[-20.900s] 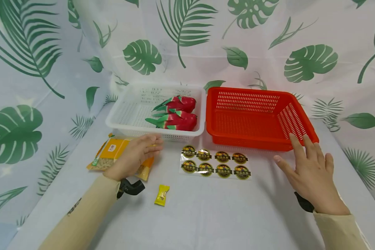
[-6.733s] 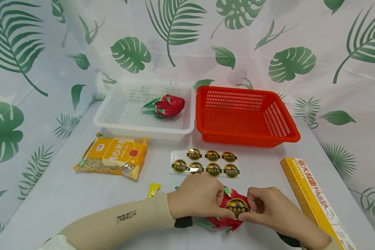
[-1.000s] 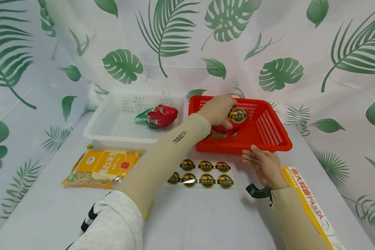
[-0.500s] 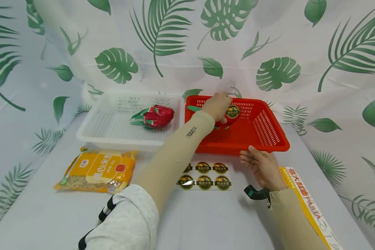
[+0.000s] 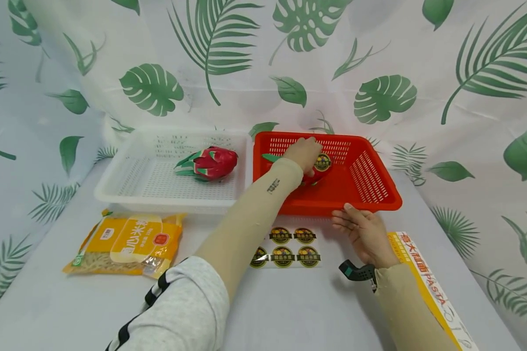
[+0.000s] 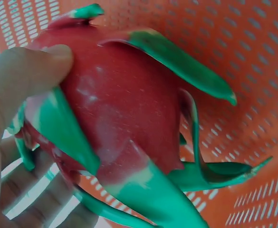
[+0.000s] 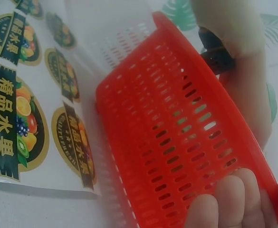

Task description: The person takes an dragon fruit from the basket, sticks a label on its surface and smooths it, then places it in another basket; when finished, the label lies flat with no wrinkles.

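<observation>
My left hand [image 5: 305, 153] reaches into the red basket [image 5: 355, 192] and grips a dragon fruit [image 6: 124, 99], thumb on its red skin and fingers around the far side. A round gold-and-black sticker [image 5: 322, 162] shows on this fruit's end. Its green-tipped scales lie close over the basket's perforated floor. At the basket's front rim, my right hand [image 5: 366, 234] pinches the edge, with fingers [image 7: 231, 192] against the outer wall and the thumb at the rim. A second dragon fruit [image 5: 215, 163] lies in the white basket [image 5: 131, 195] on the left.
A sheet of round stickers [image 5: 295, 247] lies before the red basket, partly hidden by my left sleeve. An orange bag of pasta [image 5: 127, 243] lies front left. Along the right side is a long yellow-and-white pasta box [image 5: 426, 282].
Earlier, both dragon fruits lay in the white basket; then one received a sticker on the table. Over the last second, my left hand has lowered it leftward inside the red basket.
</observation>
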Demonstrator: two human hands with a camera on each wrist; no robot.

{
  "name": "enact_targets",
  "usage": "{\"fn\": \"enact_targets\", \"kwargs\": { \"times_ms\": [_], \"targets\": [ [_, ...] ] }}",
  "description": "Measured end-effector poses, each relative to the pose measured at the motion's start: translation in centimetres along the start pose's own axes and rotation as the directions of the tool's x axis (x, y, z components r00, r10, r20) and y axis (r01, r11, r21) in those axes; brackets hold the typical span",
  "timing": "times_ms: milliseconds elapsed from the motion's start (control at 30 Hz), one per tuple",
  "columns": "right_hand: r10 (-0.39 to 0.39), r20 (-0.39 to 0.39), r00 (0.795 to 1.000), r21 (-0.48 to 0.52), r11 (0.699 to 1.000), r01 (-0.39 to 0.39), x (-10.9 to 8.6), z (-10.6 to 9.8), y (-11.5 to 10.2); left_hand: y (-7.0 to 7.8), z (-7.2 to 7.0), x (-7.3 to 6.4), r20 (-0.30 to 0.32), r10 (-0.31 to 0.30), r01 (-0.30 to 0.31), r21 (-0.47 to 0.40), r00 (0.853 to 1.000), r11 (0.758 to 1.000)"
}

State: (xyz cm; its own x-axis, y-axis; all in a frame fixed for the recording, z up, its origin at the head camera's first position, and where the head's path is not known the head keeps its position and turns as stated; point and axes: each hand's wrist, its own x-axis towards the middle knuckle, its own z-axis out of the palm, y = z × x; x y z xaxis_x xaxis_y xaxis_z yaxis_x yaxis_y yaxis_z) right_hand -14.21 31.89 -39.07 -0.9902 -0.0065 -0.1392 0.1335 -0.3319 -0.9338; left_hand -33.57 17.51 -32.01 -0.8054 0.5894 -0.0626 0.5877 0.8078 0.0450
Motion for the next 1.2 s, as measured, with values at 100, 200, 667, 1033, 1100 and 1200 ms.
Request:
{"fn": "enact_targets", "kwargs": {
  "times_ms": [100,200,667,1033,1100,1200],
  "targets": [
    [-0.005,0.010,1.000,0.001,1.000,0.005,0.0,0.2,-0.1,0.0,0.0,-0.2,0.011,-0.006,0.006,-0.026,1.000,1.000],
    [-0.007,0.016,1.000,0.000,1.000,0.007,-0.1,0.3,-0.1,-0.1,0.0,-0.3,0.021,-0.011,0.011,-0.039,1.000,0.999],
    [-0.023,0.015,1.000,0.041,0.999,0.023,-0.1,0.7,0.4,-1.0,-0.7,-2.3,0.045,-0.042,0.046,-0.090,0.998,0.995],
    [0.004,-0.013,1.000,0.022,1.000,-0.004,0.0,0.8,0.4,-1.6,-1.2,-2.7,-0.025,-0.028,0.023,-0.189,0.999,0.982],
    [0.029,-0.015,0.999,0.019,0.999,-0.028,-0.1,0.8,0.3,-1.5,-1.5,-2.6,-0.065,0.001,-0.015,-0.217,0.998,0.976],
    [0.066,-0.026,0.997,-0.005,0.998,-0.066,-0.2,0.8,0.0,-1.1,-2.0,-3.1,-0.146,0.054,-0.089,-0.249,0.988,0.964]
  ]
}}
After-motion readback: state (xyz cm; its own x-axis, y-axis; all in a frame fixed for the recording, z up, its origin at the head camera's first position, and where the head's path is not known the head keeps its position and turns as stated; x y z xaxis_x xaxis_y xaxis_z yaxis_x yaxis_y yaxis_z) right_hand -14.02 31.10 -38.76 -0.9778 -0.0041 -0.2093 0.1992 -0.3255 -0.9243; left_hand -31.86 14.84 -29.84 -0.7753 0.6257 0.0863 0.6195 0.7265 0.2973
